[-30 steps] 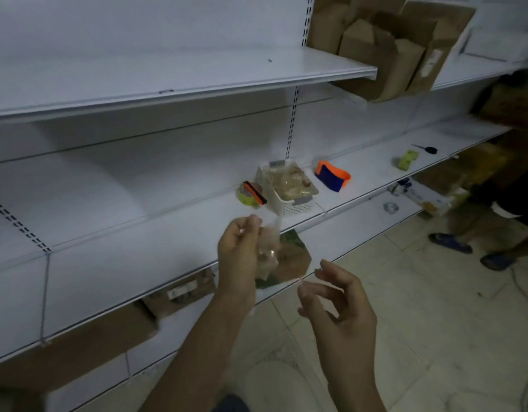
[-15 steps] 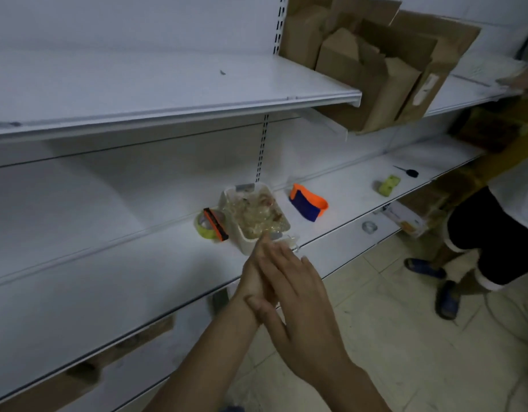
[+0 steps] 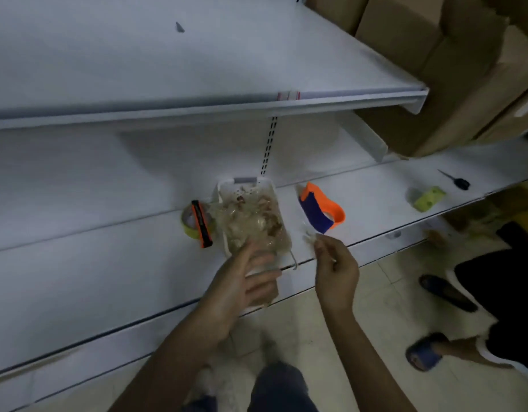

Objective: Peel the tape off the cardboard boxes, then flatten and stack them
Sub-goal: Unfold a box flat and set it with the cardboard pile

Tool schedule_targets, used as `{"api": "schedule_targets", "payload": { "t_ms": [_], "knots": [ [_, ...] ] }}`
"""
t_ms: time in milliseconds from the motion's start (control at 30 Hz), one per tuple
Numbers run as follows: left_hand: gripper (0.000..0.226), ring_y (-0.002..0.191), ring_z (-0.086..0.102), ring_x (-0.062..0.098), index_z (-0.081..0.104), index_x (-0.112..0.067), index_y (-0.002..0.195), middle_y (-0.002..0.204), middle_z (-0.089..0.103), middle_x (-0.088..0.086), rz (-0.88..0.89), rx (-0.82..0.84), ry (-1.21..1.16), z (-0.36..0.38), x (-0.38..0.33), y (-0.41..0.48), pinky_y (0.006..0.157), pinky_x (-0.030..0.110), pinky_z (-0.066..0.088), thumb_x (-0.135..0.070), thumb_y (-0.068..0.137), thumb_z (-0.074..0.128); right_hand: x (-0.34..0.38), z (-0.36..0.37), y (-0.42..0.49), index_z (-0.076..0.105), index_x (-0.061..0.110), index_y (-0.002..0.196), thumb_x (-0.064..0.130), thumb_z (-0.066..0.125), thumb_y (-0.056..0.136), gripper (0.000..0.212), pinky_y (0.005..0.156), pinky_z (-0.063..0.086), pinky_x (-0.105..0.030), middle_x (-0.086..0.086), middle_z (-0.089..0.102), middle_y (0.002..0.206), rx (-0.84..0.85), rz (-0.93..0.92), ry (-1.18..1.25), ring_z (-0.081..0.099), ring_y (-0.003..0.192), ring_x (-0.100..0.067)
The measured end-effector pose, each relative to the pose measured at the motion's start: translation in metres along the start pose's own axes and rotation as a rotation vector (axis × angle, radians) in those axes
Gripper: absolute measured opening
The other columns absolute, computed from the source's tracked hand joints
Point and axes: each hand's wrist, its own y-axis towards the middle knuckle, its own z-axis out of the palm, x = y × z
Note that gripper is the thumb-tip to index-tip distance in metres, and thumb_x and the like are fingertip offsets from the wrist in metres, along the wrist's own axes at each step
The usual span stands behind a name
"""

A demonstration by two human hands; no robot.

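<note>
Brown cardboard boxes (image 3: 420,55) stand on the upper shelf at the top right, out of reach of both hands. A white plastic basket (image 3: 227,188) on the middle shelf holds a heap of crumpled clear tape (image 3: 250,218). My left hand (image 3: 242,283) reaches over the basket's near end with its fingers stretched out, their tips at the tape heap. My right hand (image 3: 335,269) is just right of the basket, fingers curled, pinching a small scrap of clear tape (image 3: 308,237) at its fingertips.
A yellow tape roll with an orange and black cutter (image 3: 198,223) lies left of the basket. An orange and blue tape dispenser (image 3: 322,209) lies to its right, then a yellow-green block (image 3: 429,198) and a black-handled tool (image 3: 459,182). Another person's legs and slippers (image 3: 424,352) stand at the right.
The wad of tape that my left hand held up a second ago is no longer in it. That hand now reaches into the basket, and my right hand has moved right, pinching a scrap.
</note>
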Motion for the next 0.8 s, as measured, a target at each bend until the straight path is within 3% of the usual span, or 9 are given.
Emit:
{"api": "schedule_targets", "payload": {
  "t_ms": [133, 267, 367, 467, 500, 533, 600, 700, 800],
  "knots": [
    [0.024, 0.094, 0.066, 0.014, 0.058, -0.022, 0.112, 0.109, 0.068, 0.001, 0.063, -0.334, 0.051, -0.004, 0.005, 0.015, 0.076, 0.026, 0.049, -0.034, 0.096, 0.045, -0.041, 0.027, 0.067, 0.072, 0.004, 0.089, 0.021, 0.063, 0.09, 0.019, 0.072, 0.045, -0.009, -0.015, 0.064, 0.092, 0.167, 0.176, 0.03, 0.059, 0.081, -0.012],
    [0.027, 0.097, 0.065, 0.017, 0.058, -0.019, 0.116, 0.11, 0.068, 0.003, 0.064, -0.525, -0.033, 0.009, 0.02, 0.016, 0.087, 0.03, 0.048, -0.029, 0.098, 0.04, -0.059, 0.067, 0.102, 0.056, 0.02, 0.062, 0.012, 0.056, 0.093, 0.031, 0.059, 0.037, -0.027, 0.001, 0.052, 0.062, 0.479, 0.093, -0.103, 0.048, 0.058, -0.01],
    [0.027, 0.101, 0.065, 0.018, 0.058, -0.021, 0.118, 0.11, 0.069, 0.001, 0.061, -0.655, -0.088, 0.029, 0.041, 0.014, 0.096, 0.035, 0.046, -0.03, 0.098, 0.042, -0.076, 0.092, 0.111, 0.064, 0.013, 0.088, 0.022, 0.054, 0.093, 0.014, 0.072, 0.045, -0.026, -0.007, 0.066, 0.083, 0.601, -0.114, -0.458, 0.063, 0.076, -0.016],
    [0.024, 0.1, 0.066, 0.017, 0.056, -0.027, 0.117, 0.108, 0.068, -0.003, 0.078, -0.752, -0.147, 0.048, 0.066, 0.012, 0.096, 0.036, 0.046, -0.033, 0.096, 0.046, -0.086, 0.109, 0.115, 0.05, 0.006, 0.131, 0.023, 0.054, 0.095, 0.04, 0.101, 0.027, -0.007, -0.013, 0.058, 0.127, 0.734, -0.294, -0.505, 0.053, 0.105, 0.005],
    [0.023, 0.101, 0.065, 0.019, 0.054, -0.028, 0.116, 0.111, 0.067, -0.002, 0.088, -0.792, -0.209, 0.052, 0.073, 0.01, 0.096, 0.037, 0.046, -0.033, 0.095, 0.046, -0.091, 0.111, 0.115, 0.045, 0.01, 0.138, 0.027, 0.057, 0.092, 0.05, 0.117, 0.014, -0.024, -0.012, 0.049, 0.138, 0.791, -0.445, -0.632, 0.046, 0.123, -0.003],
    [0.025, 0.102, 0.065, 0.02, 0.054, -0.027, 0.118, 0.114, 0.066, 0.0, 0.106, -0.845, -0.274, 0.055, 0.079, 0.008, 0.096, 0.038, 0.046, -0.034, 0.095, 0.045, -0.098, 0.113, 0.115, 0.041, 0.016, 0.141, 0.033, 0.061, 0.089, 0.059, 0.118, 0.002, -0.045, -0.011, 0.039, 0.146, 0.826, -0.55, -0.733, 0.034, 0.136, -0.016],
    [0.031, 0.105, 0.063, 0.023, 0.052, -0.022, 0.123, 0.119, 0.063, 0.003, 0.129, -0.946, -0.349, 0.062, 0.086, 0.006, 0.096, 0.039, 0.046, -0.035, 0.097, 0.043, -0.105, 0.11, 0.119, 0.03, 0.023, 0.146, 0.046, 0.061, 0.085, 0.072, 0.111, -0.008, -0.061, -0.01, 0.021, 0.154, 0.917, -0.677, -0.902, 0.013, 0.145, -0.03],
    [0.03, 0.103, 0.063, 0.02, 0.055, -0.021, 0.12, 0.119, 0.063, 0.003, 0.114, -0.958, -0.314, 0.074, 0.09, 0.009, 0.092, 0.034, 0.048, -0.035, 0.098, 0.041, -0.112, 0.103, 0.134, 0.016, 0.019, 0.151, 0.051, 0.056, 0.087, 0.082, 0.113, 0.006, -0.062, -0.01, 0.015, 0.156, 1.029, -0.724, -0.912, 0.011, 0.145, -0.031],
    [0.023, 0.1, 0.064, 0.02, 0.058, -0.023, 0.111, 0.114, 0.065, 0.003, 0.133, -0.936, -0.293, 0.084, 0.084, 0.017, 0.092, 0.033, 0.048, -0.031, 0.099, 0.04, -0.107, 0.098, 0.144, 0.046, 0.008, 0.136, 0.047, 0.041, 0.091, 0.06, 0.103, 0.04, -0.052, -0.016, 0.049, 0.135, 0.983, -0.712, -0.645, 0.047, 0.124, -0.033]
  ]
}}
